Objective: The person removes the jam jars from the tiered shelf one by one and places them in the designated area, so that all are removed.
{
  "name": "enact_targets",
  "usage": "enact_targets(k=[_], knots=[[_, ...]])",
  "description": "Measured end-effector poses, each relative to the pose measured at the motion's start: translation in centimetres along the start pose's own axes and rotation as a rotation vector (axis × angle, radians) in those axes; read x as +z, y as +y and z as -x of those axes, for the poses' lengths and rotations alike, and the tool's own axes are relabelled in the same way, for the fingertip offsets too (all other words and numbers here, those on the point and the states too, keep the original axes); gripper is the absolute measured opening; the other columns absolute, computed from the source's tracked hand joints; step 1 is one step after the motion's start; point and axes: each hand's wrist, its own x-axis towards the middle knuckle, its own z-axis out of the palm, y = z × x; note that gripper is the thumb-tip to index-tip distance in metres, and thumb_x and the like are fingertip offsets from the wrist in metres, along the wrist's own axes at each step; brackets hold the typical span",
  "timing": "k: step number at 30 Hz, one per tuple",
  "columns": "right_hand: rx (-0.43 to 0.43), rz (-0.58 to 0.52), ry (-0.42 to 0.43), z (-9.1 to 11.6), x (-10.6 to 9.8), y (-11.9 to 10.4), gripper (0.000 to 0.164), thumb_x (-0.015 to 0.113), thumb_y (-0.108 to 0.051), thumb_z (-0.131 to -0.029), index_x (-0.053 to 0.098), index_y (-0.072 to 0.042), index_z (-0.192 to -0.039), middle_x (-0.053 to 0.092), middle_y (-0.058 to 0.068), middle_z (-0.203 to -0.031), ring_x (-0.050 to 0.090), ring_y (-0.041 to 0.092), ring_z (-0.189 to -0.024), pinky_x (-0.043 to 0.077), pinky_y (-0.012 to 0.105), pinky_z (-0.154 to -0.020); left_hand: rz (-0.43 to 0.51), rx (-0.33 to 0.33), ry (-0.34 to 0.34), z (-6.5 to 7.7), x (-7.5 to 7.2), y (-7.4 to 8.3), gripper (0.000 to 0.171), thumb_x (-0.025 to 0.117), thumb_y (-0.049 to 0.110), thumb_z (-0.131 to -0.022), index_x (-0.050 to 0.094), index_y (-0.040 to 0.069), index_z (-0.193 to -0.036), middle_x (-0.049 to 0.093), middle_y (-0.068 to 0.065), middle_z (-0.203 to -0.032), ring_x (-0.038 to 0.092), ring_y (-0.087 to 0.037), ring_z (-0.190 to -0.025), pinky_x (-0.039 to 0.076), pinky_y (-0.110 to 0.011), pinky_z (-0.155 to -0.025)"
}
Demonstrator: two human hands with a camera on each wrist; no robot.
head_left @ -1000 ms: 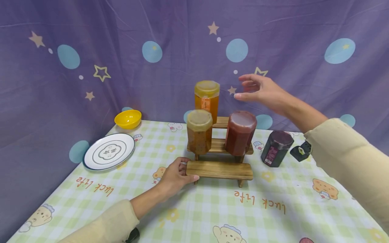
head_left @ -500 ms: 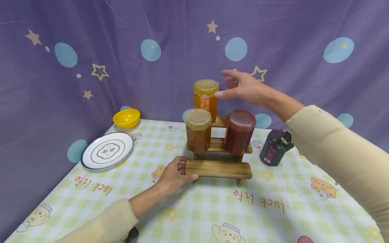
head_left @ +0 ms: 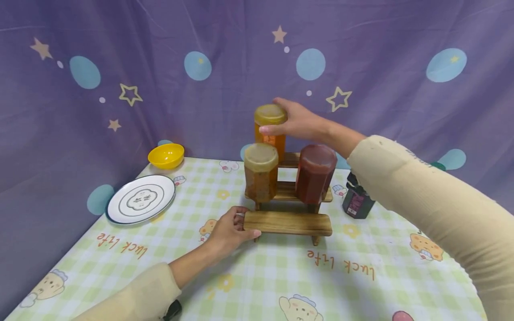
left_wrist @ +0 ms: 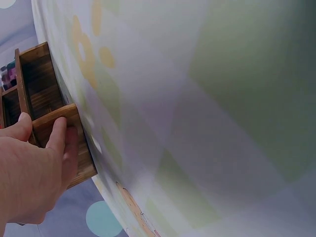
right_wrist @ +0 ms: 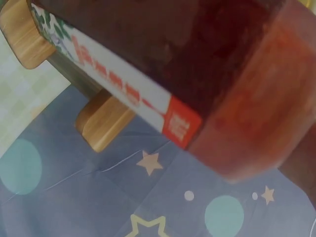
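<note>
So the wooden stand (head_left: 287, 223), stepped in three tiers, was set just right of the frame's centre, on a green-and-white checked tablecloth (head_left: 249, 285). Its lowest tier was held at the left end by the left hand (head_left: 229, 232), thumb laid along the front edge and fingers tucked around the end. In the left wrist view that same grip was seen at the left edge, with fingers pressed on the wood.

The amber jar (head_left: 273, 139), yellow lid and orange label, was perched upright at the left of the top tier, a bit above centre in the head view. It was clasped near the lid by the right hand (head_left: 299, 120), thumb across the front and fingers reached around behind; how firmly couldn't be told.

On the middle tier, a brown jar (head_left: 261, 178) was stood at the left and a red jar (head_left: 316, 174) at the right, well, with a gap between. The right wrist view was mostly filled by the red one, its white label shown tilted.

Right of the stand, a dark jar (head_left: 357, 205) was partly covered by the right sleeve (head_left: 421, 187). Over at centre left, a white plate (head_left: 120, 209) was placed near a yellow bowl (head_left: 166, 156).
</note>
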Motion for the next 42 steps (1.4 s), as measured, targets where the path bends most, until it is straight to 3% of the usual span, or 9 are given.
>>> enact_targets(k=[4,14,24,34,42], knots=[[-0.021,0.005,0.010,-0.2,0.3,-0.1,0.074,0.071,-0.034,-0.088,0.033,-0.005,-0.143,0.054,0.012,-0.118,0.052,0.025,-0.105,0.041,0.038,-0.095,0.010,0.001,-0.001,-0.1,0.0,-0.1,0.064,0.081,0.019,-0.079,0.047,0.007,-0.131,0.055,-0.012,-0.114,0.048,-0.020,-0.085,0.044,-0.031,-0.067],[-0.045,-0.041,0.001,-0.2,0.2,0.1,0.060,0.074,-0.031,-0.086,0.042,-0.006,-0.131,0.056,0.011,-0.111,0.052,0.025,-0.098,0.042,0.036,-0.088,0.014,0.013,-0.007,-0.2,0.0,-0.3,0.064,0.081,0.018,-0.078,0.047,0.007,-0.132,0.055,-0.012,-0.114,0.048,-0.020,-0.083,0.044,-0.031,-0.067],[-0.040,-0.044,0.046,0.4,-0.3,-0.4,0.067,0.078,-0.033,-0.081,0.043,-0.007,-0.133,0.057,0.009,-0.112,0.054,0.022,-0.098,0.044,0.034,-0.087,0.015,0.010,-0.011,-0.1,0.0,-0.2,0.065,0.082,0.018,-0.078,0.047,0.007,-0.131,0.055,-0.012,-0.112,0.050,-0.020,-0.084,0.045,-0.031,-0.067],[-0.049,-0.109,0.074,1.3,-2.4,-0.5,0.068,0.078,-0.027,-0.083,0.041,-0.006,-0.135,0.056,0.010,-0.118,0.055,0.021,-0.103,0.046,0.035,-0.090,0.016,0.010,-0.010,0.0,0.1,0.0,0.065,0.081,0.017,-0.078,0.047,0.007,-0.132,0.054,-0.011,-0.112,0.047,-0.019,-0.080,0.042,-0.030,-0.063],[-0.026,-0.083,0.110,2.6,-4.4,0.6,0.066,0.077,-0.031,-0.083,0.042,-0.005,-0.133,0.056,0.011,-0.118,0.056,0.021,-0.104,0.044,0.038,-0.093,0.007,0.005,-0.004,-0.1,0.1,0.2,0.065,0.081,0.017,-0.078,0.047,0.007,-0.132,0.054,-0.010,-0.109,0.045,-0.018,-0.079,0.040,-0.029,-0.061]])
